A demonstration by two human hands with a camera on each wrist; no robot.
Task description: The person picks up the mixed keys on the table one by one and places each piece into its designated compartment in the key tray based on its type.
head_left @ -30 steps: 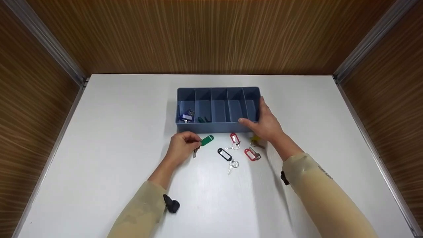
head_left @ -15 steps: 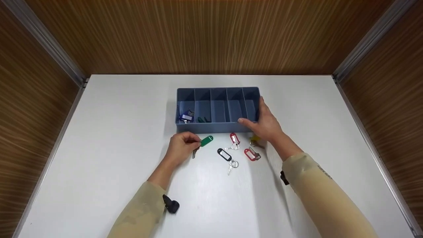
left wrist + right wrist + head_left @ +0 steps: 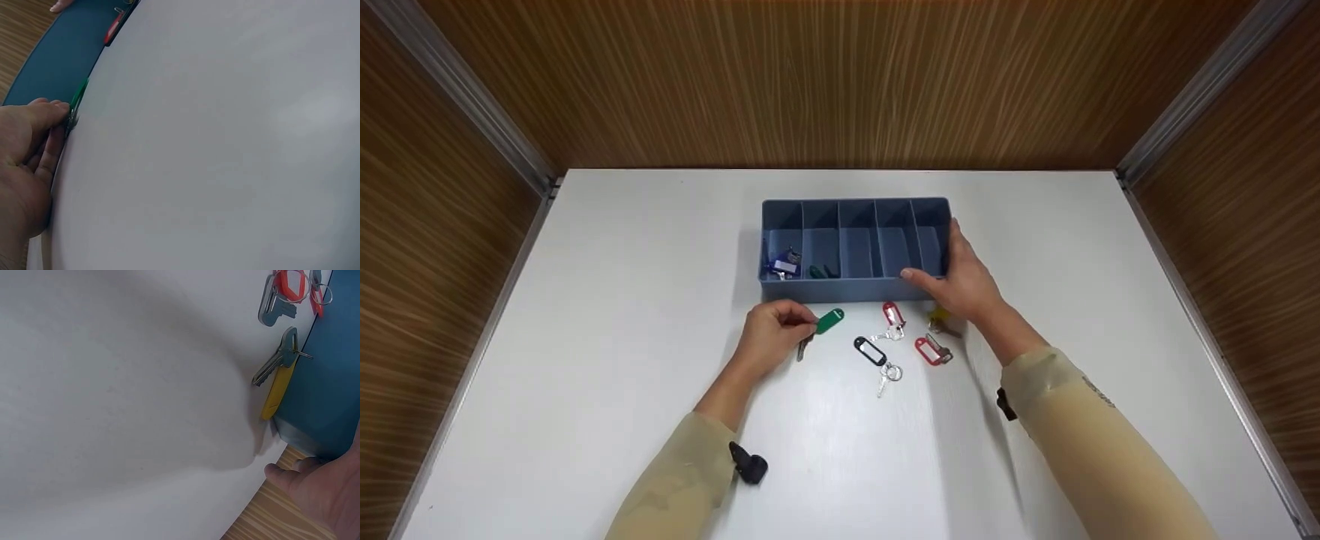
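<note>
Yellow tag [image 3: 938,316] half-hidden under right hand [image 3: 966,281].

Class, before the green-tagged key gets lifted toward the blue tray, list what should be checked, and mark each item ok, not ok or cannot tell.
1. Left hand pinches the green-tagged key: ok.
2. Right hand grips the blue tray at its right end: ok.
3. Second compartment from the left already holds a green tag, with room left: ok.
4. Black-tagged key lies apart from the green one: ok.
5. Key ring joined firmly to the green tag: cannot tell.
6. Yellow-tagged key free of the tray wall: not ok, it lies against it.
</note>
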